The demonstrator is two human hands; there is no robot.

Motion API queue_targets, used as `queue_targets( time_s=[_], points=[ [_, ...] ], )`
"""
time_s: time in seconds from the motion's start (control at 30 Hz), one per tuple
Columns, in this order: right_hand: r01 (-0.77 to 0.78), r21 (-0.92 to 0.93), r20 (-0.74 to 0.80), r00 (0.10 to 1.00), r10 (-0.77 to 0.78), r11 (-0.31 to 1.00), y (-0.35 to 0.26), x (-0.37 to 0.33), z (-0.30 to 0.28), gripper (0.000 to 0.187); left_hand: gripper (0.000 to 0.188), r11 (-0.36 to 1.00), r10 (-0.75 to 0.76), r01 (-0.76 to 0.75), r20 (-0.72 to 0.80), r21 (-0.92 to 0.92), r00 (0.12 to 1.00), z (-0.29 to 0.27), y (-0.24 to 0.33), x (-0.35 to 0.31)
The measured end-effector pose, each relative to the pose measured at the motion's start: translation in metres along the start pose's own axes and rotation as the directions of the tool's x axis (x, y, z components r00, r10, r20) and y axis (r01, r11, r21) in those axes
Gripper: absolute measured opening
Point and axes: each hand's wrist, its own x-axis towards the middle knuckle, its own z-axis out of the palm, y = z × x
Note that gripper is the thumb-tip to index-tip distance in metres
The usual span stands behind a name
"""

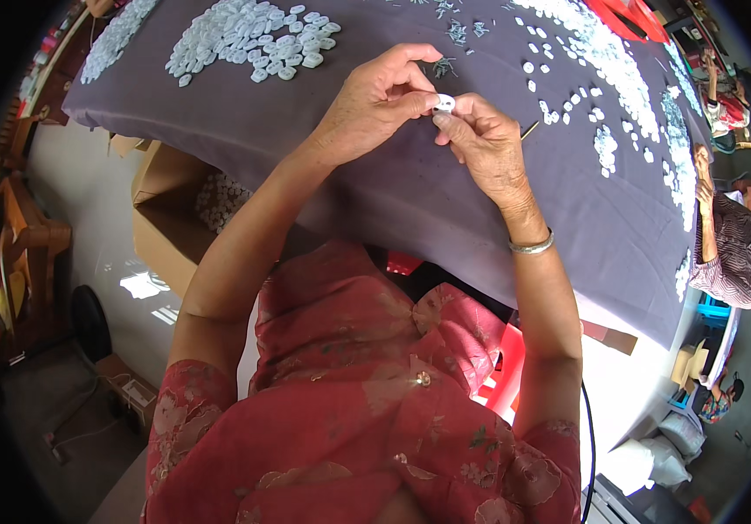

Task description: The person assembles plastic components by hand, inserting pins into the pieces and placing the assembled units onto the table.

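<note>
Above the grey tablecloth, my left hand (373,106) and my right hand (487,144) meet at a small white oval plastic piece (445,102) with dark holes in it. My left thumb and a finger pinch its left side, while the other left fingers are bent above. The right thumb presses its lower edge, with the right fingers curled behind. A thin yellowish rod (529,131) shows beside my right hand; whether that hand holds it, I cannot tell. Just beyond the fingertips lies a small cluster of thin dark metal pieces (443,67), perhaps screws.
White oval pieces (244,39) are heaped at the table's far left; many more (607,52) spread along the right. Small metal pieces (456,33) lie farther back, near a red container (633,19). A cardboard box (161,205) stands below left. Another person (729,249) sits at the right.
</note>
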Motion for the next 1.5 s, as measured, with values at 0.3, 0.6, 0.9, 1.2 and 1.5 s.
queue_targets(
  time_s=[0.3,0.6,0.9,1.2,1.5],
  points=[
    [-0.193,0.262,-0.021,0.978,0.206,0.945,-0.002,0.008,0.006,0.004,0.034,0.995,0.036,-0.023,-0.135,0.095,0.99,0.006,-0.002,0.001],
    [-0.198,0.297,-0.071,0.971,0.229,0.934,-0.002,0.006,0.01,0.006,0.032,0.999,-0.001,0.011,-0.212,0.042,0.977,0.011,-0.002,0.0],
    [-0.189,0.281,-0.084,0.972,0.22,0.941,-0.005,0.006,0.01,0.007,0.03,0.995,-0.077,0.059,-0.23,-0.083,0.97,0.01,-0.003,0.0],
    [-0.201,0.288,-0.097,0.966,0.238,0.936,-0.005,0.006,0.011,0.008,0.029,0.993,-0.073,0.049,-0.227,-0.11,0.971,0.011,-0.003,0.0],
    [-0.195,0.303,-0.111,0.965,0.238,0.933,-0.003,0.005,0.011,0.01,0.028,1.0,0.007,-0.011,-0.242,-0.015,0.97,0.013,-0.005,0.001]
  ],
)
